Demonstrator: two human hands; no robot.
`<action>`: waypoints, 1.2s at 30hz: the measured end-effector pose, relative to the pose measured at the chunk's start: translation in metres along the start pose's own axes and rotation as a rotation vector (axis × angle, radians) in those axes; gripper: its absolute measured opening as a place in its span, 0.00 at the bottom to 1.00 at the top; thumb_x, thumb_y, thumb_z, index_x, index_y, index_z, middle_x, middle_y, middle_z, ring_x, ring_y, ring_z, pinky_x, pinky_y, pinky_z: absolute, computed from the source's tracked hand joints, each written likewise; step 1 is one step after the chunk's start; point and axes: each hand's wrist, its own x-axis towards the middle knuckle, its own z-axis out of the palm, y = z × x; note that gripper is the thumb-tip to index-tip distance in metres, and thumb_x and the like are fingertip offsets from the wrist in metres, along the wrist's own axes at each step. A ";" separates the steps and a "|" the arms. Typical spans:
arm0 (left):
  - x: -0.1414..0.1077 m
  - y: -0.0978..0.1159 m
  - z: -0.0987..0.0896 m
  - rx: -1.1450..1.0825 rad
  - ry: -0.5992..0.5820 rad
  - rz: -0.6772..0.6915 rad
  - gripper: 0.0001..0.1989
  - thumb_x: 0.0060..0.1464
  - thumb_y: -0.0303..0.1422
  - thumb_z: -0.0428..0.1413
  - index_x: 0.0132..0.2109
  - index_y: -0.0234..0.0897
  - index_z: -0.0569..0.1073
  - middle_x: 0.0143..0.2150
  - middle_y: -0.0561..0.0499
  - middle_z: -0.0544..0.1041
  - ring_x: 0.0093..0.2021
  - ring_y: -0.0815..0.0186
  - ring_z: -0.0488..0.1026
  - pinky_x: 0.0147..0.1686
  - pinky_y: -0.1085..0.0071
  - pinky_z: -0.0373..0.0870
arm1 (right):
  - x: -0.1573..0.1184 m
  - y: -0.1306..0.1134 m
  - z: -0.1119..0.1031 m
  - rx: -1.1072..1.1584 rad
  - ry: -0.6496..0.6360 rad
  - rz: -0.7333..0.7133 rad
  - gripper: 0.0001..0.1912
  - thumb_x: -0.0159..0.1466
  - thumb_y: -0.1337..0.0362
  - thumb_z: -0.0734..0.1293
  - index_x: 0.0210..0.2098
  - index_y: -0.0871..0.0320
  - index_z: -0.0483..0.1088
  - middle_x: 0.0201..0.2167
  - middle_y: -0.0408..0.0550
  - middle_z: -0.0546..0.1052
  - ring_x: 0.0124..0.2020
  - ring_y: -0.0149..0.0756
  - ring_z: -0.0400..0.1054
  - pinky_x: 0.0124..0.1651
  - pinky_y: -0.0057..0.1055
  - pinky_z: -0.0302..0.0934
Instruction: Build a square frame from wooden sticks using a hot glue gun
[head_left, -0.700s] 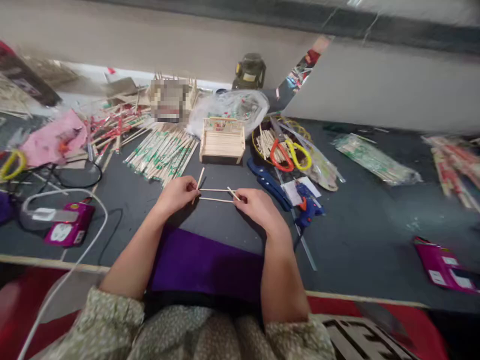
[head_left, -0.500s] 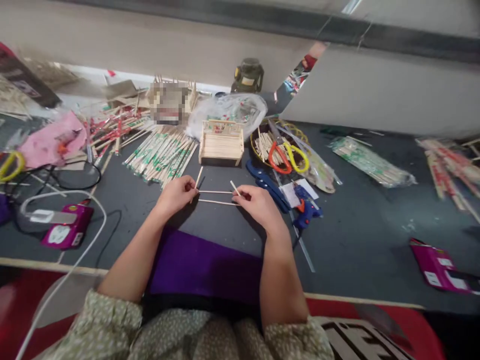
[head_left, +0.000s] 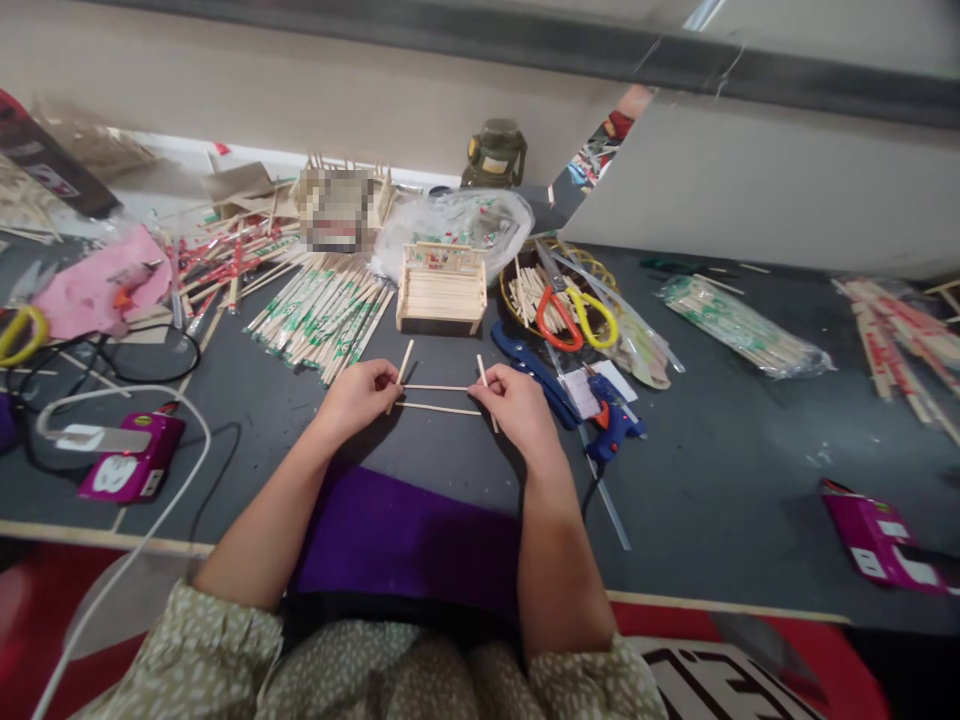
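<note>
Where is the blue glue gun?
In the head view, the blue glue gun lies right of the person's right hand, its tip over white paper.

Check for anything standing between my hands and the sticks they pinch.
Nothing visible: the left hand pinches the left slanted stick directly, the right hand the right slanted stick. The blue tool lies beyond the right hand, not between.

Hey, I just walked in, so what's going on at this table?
Someone is handling thin wooden sticks. Their left hand pinches one upright stick and their right hand pinches another, with two crosspieces running between them. Beyond the hands stands a small bench-like wooden piece. A blue glue gun lies on the table, to the right.
</note>
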 end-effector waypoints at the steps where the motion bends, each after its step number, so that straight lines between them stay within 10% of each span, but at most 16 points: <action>1: -0.001 0.002 0.000 0.030 -0.014 0.006 0.05 0.52 0.33 0.54 0.32 0.36 0.72 0.24 0.53 0.75 0.23 0.69 0.69 0.26 0.74 0.61 | 0.000 -0.003 0.002 -0.024 -0.001 -0.022 0.06 0.59 0.61 0.68 0.27 0.55 0.70 0.20 0.39 0.69 0.24 0.32 0.62 0.29 0.28 0.48; 19: -0.002 0.002 -0.009 -0.092 -0.055 -0.111 0.09 0.48 0.33 0.60 0.38 0.37 0.70 0.20 0.56 0.73 0.19 0.71 0.68 0.20 0.76 0.58 | -0.013 -0.022 0.016 -0.287 -0.292 -0.343 0.06 0.65 0.67 0.65 0.33 0.56 0.74 0.33 0.46 0.77 0.35 0.35 0.67 0.35 0.29 0.49; 24: -0.002 0.001 -0.005 -0.118 -0.098 -0.126 0.11 0.48 0.31 0.59 0.40 0.37 0.70 0.19 0.57 0.72 0.18 0.71 0.68 0.18 0.76 0.60 | -0.011 -0.017 0.009 -0.034 -0.265 -0.241 0.02 0.59 0.65 0.69 0.32 0.56 0.74 0.25 0.42 0.74 0.28 0.33 0.65 0.32 0.29 0.51; 30: -0.002 0.001 -0.002 -0.161 -0.068 -0.110 0.20 0.49 0.31 0.59 0.50 0.35 0.71 0.20 0.57 0.72 0.19 0.69 0.71 0.19 0.74 0.63 | -0.004 0.006 -0.007 0.511 0.018 0.085 0.20 0.55 0.52 0.69 0.42 0.58 0.71 0.20 0.40 0.74 0.16 0.29 0.61 0.21 0.27 0.52; 36: -0.001 0.000 -0.003 -0.088 -0.063 -0.053 0.14 0.49 0.31 0.57 0.45 0.35 0.73 0.20 0.56 0.73 0.20 0.70 0.70 0.21 0.75 0.60 | -0.004 0.011 -0.005 0.395 -0.090 0.108 0.12 0.58 0.54 0.68 0.28 0.56 0.68 0.17 0.41 0.73 0.15 0.29 0.62 0.20 0.26 0.51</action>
